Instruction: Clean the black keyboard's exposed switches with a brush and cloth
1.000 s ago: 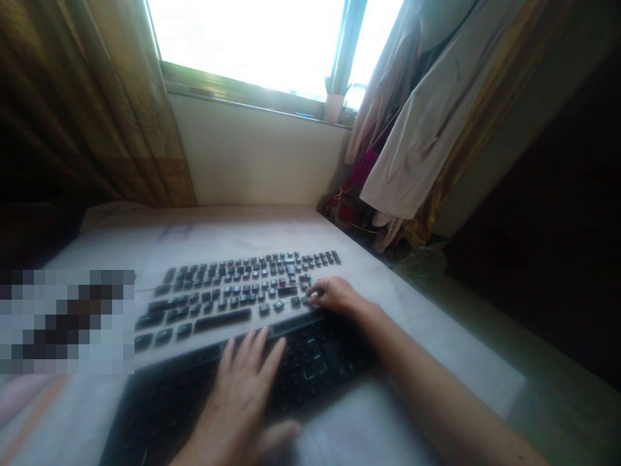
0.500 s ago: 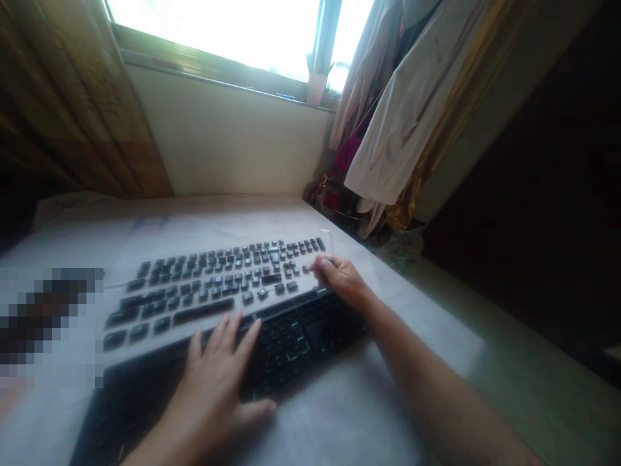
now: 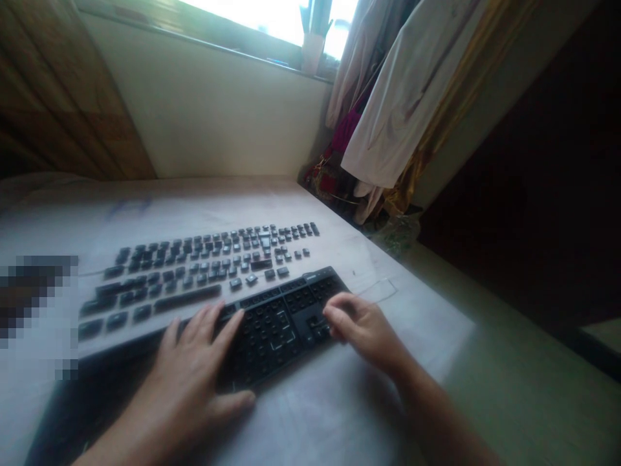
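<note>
A black keyboard (image 3: pixel 262 343) lies slantwise on the white-covered table, many of its keycaps off. My left hand (image 3: pixel 198 362) rests on it with fingers spread, covering its middle-left part. Over the number-pad end my right hand (image 3: pixel 356 323) is closed, thumb and forefinger pinched together. A thin wire keycap puller (image 3: pixel 391 285) sticks out from behind that hand, its loop pointing right; the gripped part is hidden. Behind the keyboard, loose black keycaps (image 3: pixel 213 246) sit in rows, with the long space bar (image 3: pixel 188 298) in front.
A tiny dark piece (image 3: pixel 354 272) lies right of the keyboard's top corner. The table's right edge slants down past my right arm. Clothes (image 3: pixel 388 123) hang beyond it, and a potted plant (image 3: pixel 312 52) stands on the window sill. A blurred-out patch (image 3: pixel 29 291) covers the left.
My right hand has moved from near the loose keycaps down and right, over the number-pad end. The wire loop has swung from upward to rightward. My left hand stays spread on the keyboard.
</note>
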Action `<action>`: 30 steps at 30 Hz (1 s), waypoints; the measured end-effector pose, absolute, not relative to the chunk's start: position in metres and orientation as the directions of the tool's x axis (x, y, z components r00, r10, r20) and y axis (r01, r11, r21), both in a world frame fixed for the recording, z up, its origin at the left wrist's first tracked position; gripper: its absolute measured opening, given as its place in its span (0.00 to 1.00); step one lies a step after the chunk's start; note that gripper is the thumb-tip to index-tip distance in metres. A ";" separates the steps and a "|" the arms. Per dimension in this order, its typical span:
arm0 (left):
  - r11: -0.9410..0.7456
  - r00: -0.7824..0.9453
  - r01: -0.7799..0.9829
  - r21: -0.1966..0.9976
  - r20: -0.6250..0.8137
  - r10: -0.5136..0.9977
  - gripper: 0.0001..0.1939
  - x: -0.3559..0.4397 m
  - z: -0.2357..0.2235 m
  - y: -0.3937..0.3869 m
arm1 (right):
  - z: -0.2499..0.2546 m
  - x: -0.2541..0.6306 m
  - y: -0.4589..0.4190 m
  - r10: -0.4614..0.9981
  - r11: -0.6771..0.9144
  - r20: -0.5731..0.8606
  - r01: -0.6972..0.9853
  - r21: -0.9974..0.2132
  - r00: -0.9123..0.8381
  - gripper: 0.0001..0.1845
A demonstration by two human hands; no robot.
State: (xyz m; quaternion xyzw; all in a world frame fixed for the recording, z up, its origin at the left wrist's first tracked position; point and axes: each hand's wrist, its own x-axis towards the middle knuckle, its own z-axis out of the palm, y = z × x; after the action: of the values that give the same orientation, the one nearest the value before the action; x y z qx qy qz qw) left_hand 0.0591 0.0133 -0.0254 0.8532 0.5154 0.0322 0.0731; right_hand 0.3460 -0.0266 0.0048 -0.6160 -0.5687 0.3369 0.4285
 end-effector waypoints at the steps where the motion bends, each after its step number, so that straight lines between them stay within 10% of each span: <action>1: -0.468 0.476 0.869 0.157 -0.009 0.880 0.51 0.058 -0.026 0.013 | 0.004 0.344 -0.029 0.992 0.011 0.064 0.427 -0.904 0.110 0.13; 22: -0.482 0.485 0.861 0.166 0.024 0.874 0.51 0.059 -0.035 0.012 | 0.010 0.321 -0.033 0.980 0.159 0.193 0.807 -0.569 -0.057 0.13; 30: -0.450 0.460 0.873 0.186 -0.012 0.888 0.50 0.063 -0.030 0.010 | -0.004 0.327 -0.042 0.979 -0.025 0.080 0.504 -0.863 0.186 0.18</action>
State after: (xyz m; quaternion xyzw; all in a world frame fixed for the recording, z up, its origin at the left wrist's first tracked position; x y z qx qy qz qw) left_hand 0.0627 0.0095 -0.0301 0.8503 0.5179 0.0435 0.0831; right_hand 0.3265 -0.0423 -0.0042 -0.6537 -0.5673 0.2919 0.4071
